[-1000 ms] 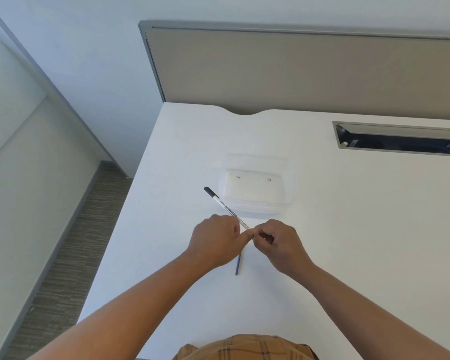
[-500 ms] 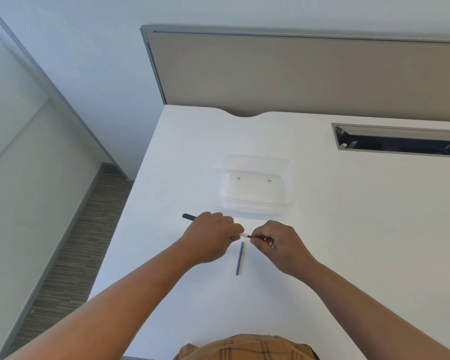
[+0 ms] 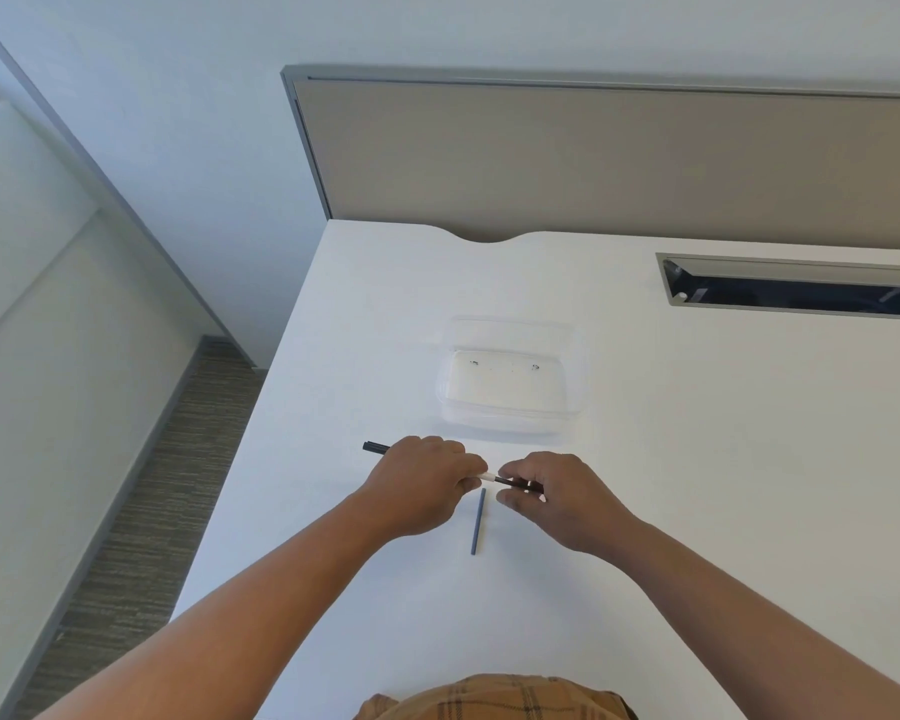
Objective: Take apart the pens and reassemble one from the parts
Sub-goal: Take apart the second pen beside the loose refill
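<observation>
My left hand (image 3: 424, 480) is closed around a white pen barrel (image 3: 485, 477); the barrel's black end cap (image 3: 376, 447) sticks out to the left of my fist. My right hand (image 3: 557, 493) pinches a thin dark inner piece (image 3: 513, 482) that runs from the barrel's right end into my fingers. Both hands hover just above the white desk (image 3: 645, 511). A loose blue-grey rod (image 3: 478, 521) lies flat on the desk between and just below my hands, pointing toward me.
A clear plastic tray (image 3: 510, 407) sits on the desk just beyond my hands, with a few tiny dark bits in it. A cable slot (image 3: 796, 288) opens at the back right. The desk's left edge drops to carpeted floor (image 3: 141, 485). A beige partition (image 3: 593, 158) stands behind.
The pen has swung from pointing up-left to lying nearly level. My hands have drawn apart, and a dark inner piece now shows between the barrel and my right fingers.
</observation>
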`<act>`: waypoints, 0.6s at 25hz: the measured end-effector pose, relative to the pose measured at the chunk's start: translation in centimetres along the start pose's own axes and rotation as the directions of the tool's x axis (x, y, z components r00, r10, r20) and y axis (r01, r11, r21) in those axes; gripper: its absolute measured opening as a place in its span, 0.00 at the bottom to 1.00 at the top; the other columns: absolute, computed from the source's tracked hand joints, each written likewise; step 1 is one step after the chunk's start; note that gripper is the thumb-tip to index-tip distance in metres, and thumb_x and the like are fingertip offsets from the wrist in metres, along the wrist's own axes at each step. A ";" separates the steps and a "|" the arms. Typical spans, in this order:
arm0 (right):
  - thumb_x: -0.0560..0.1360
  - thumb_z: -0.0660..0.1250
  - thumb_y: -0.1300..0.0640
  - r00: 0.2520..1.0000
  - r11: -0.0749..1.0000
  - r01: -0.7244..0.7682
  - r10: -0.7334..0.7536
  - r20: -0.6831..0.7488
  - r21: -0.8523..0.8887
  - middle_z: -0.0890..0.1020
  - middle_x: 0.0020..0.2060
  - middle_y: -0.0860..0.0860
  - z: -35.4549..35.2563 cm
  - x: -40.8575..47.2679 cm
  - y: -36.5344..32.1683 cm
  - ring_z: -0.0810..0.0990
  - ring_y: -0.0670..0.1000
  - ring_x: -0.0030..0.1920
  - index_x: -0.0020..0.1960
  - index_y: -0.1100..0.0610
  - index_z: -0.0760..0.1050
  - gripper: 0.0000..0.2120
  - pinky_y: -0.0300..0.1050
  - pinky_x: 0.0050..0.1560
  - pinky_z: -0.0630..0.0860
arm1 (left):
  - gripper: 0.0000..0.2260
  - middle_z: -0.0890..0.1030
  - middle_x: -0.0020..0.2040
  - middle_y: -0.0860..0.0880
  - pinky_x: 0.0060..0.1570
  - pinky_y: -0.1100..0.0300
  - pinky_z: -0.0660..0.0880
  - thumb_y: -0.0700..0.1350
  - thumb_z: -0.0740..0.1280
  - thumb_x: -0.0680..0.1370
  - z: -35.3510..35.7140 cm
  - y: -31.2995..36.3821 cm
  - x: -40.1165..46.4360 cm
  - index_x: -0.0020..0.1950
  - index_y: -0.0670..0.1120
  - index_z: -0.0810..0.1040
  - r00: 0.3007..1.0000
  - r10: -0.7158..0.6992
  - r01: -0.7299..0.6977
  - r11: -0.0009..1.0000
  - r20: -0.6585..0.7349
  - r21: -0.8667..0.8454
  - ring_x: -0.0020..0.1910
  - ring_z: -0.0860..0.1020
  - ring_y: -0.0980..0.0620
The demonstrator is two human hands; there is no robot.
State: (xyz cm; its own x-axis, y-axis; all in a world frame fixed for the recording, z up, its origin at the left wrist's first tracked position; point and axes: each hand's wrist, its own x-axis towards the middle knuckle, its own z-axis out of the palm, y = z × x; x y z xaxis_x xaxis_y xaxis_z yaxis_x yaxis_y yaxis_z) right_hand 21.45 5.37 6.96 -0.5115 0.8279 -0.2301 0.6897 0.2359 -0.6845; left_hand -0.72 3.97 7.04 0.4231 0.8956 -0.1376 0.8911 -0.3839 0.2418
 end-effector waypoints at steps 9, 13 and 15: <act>0.79 0.62 0.50 0.999 0.999 -0.034 0.035 0.013 -0.037 0.78 0.34 0.47 -0.2 0.1 -0.5 0.76 0.52 0.36 0.48 0.48 0.80 0.08 0.53 0.40 0.76 | 0.10 0.79 0.44 0.53 0.43 0.53 0.71 0.51 0.58 0.83 -0.2 0.1 -0.2 0.59 0.55 0.78 1.000 -0.024 0.024 0.999 0.005 -0.034 0.45 0.77 0.48; 0.80 0.59 0.49 0.999 0.997 -0.044 0.045 0.015 -0.064 0.79 0.35 0.52 -0.2 0.2 -0.2 0.76 0.54 0.37 0.45 0.51 0.78 0.11 0.57 0.41 0.76 | 0.10 0.79 0.42 0.52 0.42 0.53 0.73 0.52 0.58 0.83 -0.4 0.0 -0.3 0.57 0.54 0.79 0.999 -0.038 0.038 0.999 0.002 -0.029 0.44 0.77 0.48; 0.80 0.59 0.50 0.997 0.993 -0.077 0.077 -0.002 -0.084 0.79 0.36 0.51 -0.4 -0.1 0.4 0.77 0.53 0.39 0.45 0.52 0.78 0.11 0.57 0.43 0.77 | 0.11 0.79 0.44 0.53 0.43 0.53 0.73 0.52 0.57 0.84 -0.3 -0.3 -0.4 0.57 0.54 0.78 0.997 -0.076 0.076 0.996 0.006 -0.042 0.45 0.77 0.48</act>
State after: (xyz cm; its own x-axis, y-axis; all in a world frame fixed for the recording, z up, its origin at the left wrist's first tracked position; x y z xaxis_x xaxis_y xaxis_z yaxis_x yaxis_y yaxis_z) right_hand 21.94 5.54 6.99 -0.4558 0.8447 -0.2804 0.7678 0.2138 -0.6040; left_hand -1.19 3.75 7.30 0.3549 0.9209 -0.1614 0.9133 -0.3046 0.2703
